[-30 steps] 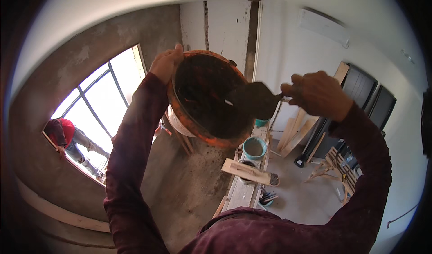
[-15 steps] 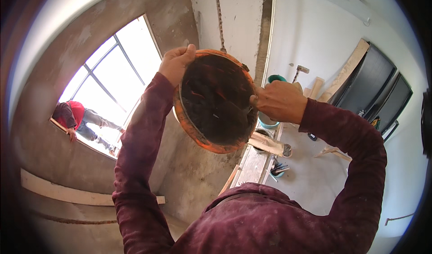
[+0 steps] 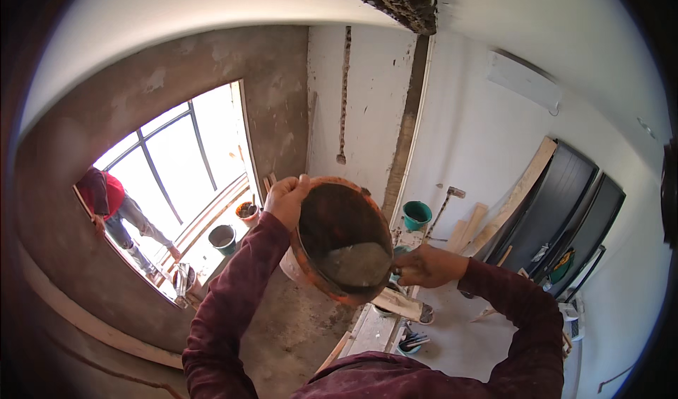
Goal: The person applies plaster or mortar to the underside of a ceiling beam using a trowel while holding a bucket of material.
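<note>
An orange bucket, dark inside and smeared on its rim, is raised before me and tilted so its mouth faces me. A grey patch, perhaps mortar, shows low inside; what it is I cannot tell for sure. My left hand grips the rim at the upper left, thumb uppermost. On the opposite side my right hand is closed against the rim, its fingertips partly hidden. Below the bucket runs a plank platform with a pale board across it.
A person in a red vest leans through the window opening at left. Near the sill stand a dark bucket and a small orange bucket. A green bucket, a hammer and dark panels are at right.
The bucket and both hands sit lower in view, and the grey patch inside now shows. My view has tilted up, bringing in more ceiling and the sill buckets.
</note>
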`<state>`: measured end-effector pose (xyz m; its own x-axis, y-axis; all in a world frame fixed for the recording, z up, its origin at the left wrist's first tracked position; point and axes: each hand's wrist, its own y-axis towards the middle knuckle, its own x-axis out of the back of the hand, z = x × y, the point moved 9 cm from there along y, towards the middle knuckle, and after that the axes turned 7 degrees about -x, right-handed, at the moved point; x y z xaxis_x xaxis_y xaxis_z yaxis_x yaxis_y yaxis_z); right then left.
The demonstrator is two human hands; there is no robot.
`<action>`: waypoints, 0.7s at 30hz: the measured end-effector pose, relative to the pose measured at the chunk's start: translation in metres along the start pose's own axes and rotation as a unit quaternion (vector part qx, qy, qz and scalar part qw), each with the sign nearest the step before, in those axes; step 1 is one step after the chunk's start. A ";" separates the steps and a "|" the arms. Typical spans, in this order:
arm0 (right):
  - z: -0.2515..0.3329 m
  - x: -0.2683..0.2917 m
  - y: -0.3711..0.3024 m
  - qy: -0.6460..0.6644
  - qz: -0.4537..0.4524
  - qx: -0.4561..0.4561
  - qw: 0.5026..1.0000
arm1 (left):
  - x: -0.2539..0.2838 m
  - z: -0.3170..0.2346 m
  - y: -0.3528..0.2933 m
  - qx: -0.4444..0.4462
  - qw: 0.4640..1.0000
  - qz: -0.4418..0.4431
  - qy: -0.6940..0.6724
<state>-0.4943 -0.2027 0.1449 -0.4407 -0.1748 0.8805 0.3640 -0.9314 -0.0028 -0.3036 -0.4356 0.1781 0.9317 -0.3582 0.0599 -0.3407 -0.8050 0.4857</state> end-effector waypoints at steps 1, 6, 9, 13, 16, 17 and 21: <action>0.003 0.002 0.000 0.027 0.011 -0.019 0.999 | 0.005 0.003 0.000 0.001 1.000 -0.019 -0.016; 0.025 0.056 -0.009 0.024 -0.062 -0.048 0.997 | 0.025 -0.015 0.023 -0.019 0.989 -0.071 -0.131; 0.044 0.091 -0.013 -0.052 -0.094 -0.104 0.989 | 0.043 -0.050 0.039 -0.043 0.987 -0.114 -0.105; 0.068 0.135 -0.021 -0.009 -0.154 -0.150 0.977 | 0.041 -0.088 0.062 -0.045 0.984 -0.100 -0.141; 0.067 0.151 -0.018 -0.037 -0.158 -0.147 0.976 | 0.042 -0.107 0.075 -0.083 0.981 -0.099 -0.144; 0.063 0.152 -0.019 -0.045 -0.150 -0.174 0.972 | 0.041 -0.109 0.080 -0.082 0.980 -0.089 -0.155; 0.053 0.126 -0.019 0.147 -0.135 -0.238 0.951 | 0.045 -0.116 0.071 -0.080 0.979 -0.114 -0.149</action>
<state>-0.5134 -0.1898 0.2805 -0.7011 0.0752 0.7091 -0.1763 -0.9818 -0.0702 -0.2715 -0.4536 0.3160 0.8954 -0.3183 -0.3115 -0.0810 -0.8042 0.5888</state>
